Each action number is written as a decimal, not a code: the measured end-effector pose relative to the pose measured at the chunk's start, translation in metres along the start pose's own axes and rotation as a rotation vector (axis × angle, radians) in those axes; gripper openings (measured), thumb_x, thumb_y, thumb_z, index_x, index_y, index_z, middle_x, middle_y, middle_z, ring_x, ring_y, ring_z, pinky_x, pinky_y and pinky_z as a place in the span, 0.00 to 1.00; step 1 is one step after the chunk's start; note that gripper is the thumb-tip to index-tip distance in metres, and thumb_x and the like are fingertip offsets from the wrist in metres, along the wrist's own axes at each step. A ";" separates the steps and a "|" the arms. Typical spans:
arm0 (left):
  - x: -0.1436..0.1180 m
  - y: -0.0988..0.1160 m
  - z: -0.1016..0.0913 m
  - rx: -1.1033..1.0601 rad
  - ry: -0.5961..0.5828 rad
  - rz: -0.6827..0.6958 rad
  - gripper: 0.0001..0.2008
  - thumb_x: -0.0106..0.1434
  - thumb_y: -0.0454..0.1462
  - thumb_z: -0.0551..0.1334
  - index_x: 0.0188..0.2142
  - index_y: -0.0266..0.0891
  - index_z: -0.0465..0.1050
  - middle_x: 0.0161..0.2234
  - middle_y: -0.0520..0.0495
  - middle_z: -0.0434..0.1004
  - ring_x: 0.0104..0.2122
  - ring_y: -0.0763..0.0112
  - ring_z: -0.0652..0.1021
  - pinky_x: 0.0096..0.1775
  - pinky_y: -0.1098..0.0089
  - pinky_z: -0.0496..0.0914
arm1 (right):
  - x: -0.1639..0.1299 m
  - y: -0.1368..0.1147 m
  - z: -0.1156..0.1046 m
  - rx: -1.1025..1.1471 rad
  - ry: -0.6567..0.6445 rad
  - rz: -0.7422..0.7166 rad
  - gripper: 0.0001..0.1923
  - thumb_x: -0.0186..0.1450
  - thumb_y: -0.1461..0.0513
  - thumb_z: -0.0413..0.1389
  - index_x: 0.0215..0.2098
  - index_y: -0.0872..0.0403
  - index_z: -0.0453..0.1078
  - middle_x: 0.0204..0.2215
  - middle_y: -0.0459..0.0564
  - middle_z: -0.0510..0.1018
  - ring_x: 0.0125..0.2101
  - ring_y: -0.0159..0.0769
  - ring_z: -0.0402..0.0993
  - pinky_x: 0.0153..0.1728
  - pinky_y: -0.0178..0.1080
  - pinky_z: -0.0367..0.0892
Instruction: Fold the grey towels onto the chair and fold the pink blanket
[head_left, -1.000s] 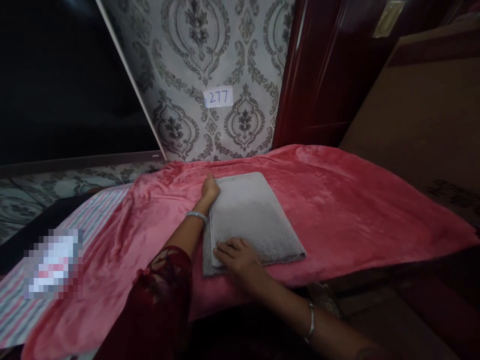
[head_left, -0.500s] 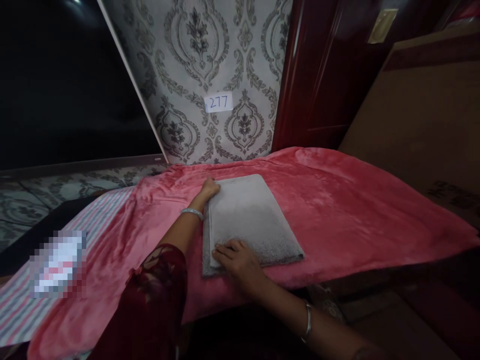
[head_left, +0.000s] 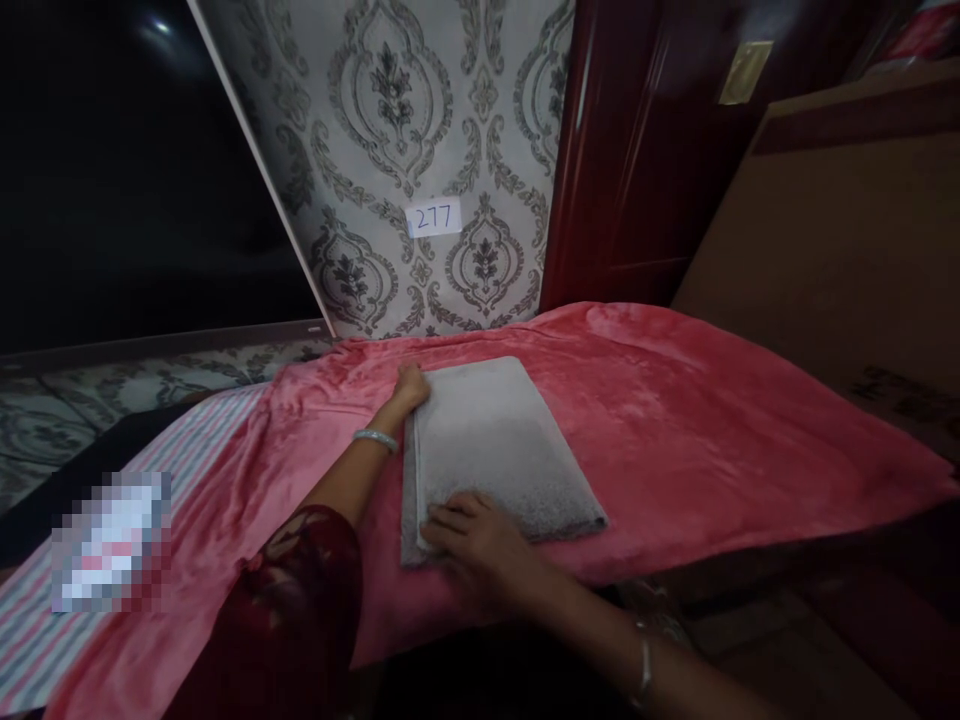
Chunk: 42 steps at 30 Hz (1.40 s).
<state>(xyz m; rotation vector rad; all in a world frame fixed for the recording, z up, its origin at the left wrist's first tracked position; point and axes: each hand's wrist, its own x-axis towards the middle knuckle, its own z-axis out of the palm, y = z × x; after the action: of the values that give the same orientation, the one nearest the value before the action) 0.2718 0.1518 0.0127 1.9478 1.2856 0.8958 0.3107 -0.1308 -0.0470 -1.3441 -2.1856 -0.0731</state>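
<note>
A grey folded towel (head_left: 495, 430) with a fuzzy surface lies flat on a pink plush blanket (head_left: 675, 430). Its left edge shows stacked layers, the lower one sticking out a little. My left hand (head_left: 412, 386) is closed at the towel's far left corner, with the fingertips partly hidden. At the near left corner, my right hand (head_left: 472, 540) has its fingers bent over the top layer; its thumb is hard to make out below the edge.
A striped cloth (head_left: 202, 440) shows at the left with a blurred white item (head_left: 112, 545) on it. Behind stand a dark television screen (head_left: 142, 200), a patterned wall with a "277" label (head_left: 433, 217), and a dark red door (head_left: 622, 160). A large cardboard box (head_left: 847, 240) leans at right.
Both hands stay at the towel's left corners, and my right fingers look more bent around the near corner. The view has tilted slightly, so everything sits a little lower.
</note>
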 end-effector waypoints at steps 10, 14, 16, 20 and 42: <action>-0.092 -0.011 0.013 0.327 -0.495 0.603 0.27 0.64 0.41 0.63 0.63 0.54 0.68 0.69 0.48 0.60 0.71 0.52 0.52 0.69 0.47 0.36 | -0.004 0.070 -0.044 -0.037 -0.218 -0.042 0.27 0.73 0.56 0.54 0.69 0.47 0.61 0.66 0.52 0.66 0.69 0.44 0.53 0.66 0.55 0.51; -0.100 -0.031 0.017 0.336 -0.382 0.547 0.28 0.64 0.45 0.64 0.63 0.53 0.68 0.70 0.45 0.58 0.71 0.48 0.52 0.69 0.44 0.38 | -0.012 0.071 -0.029 -0.024 -0.250 -0.067 0.28 0.74 0.56 0.53 0.70 0.42 0.57 0.68 0.48 0.63 0.72 0.41 0.44 0.68 0.56 0.46; -0.097 -0.033 0.016 0.377 -0.333 0.515 0.30 0.62 0.48 0.65 0.64 0.51 0.67 0.71 0.42 0.57 0.71 0.46 0.51 0.69 0.43 0.38 | -0.012 0.071 -0.032 0.003 -0.260 -0.074 0.28 0.74 0.56 0.53 0.70 0.41 0.57 0.68 0.48 0.63 0.72 0.41 0.44 0.68 0.57 0.46; -0.078 -0.031 0.004 0.578 -0.321 0.394 0.33 0.66 0.52 0.60 0.68 0.46 0.61 0.72 0.38 0.50 0.72 0.45 0.50 0.67 0.38 0.43 | -0.008 0.069 -0.040 0.079 -0.367 -0.041 0.28 0.75 0.54 0.50 0.72 0.40 0.54 0.71 0.47 0.56 0.72 0.44 0.40 0.69 0.59 0.40; -0.237 -0.021 0.006 0.592 -0.530 0.930 0.42 0.63 0.49 0.66 0.71 0.62 0.47 0.75 0.48 0.37 0.71 0.45 0.50 0.66 0.35 0.48 | 0.068 0.203 -0.040 0.037 -0.474 0.026 0.31 0.75 0.45 0.44 0.73 0.41 0.50 0.73 0.49 0.46 0.72 0.49 0.37 0.68 0.62 0.36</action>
<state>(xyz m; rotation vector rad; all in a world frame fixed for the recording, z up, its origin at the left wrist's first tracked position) 0.1965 -0.0641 -0.0530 3.0626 0.2872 0.2981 0.4750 0.0115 -0.0290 -1.4833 -2.5343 0.3271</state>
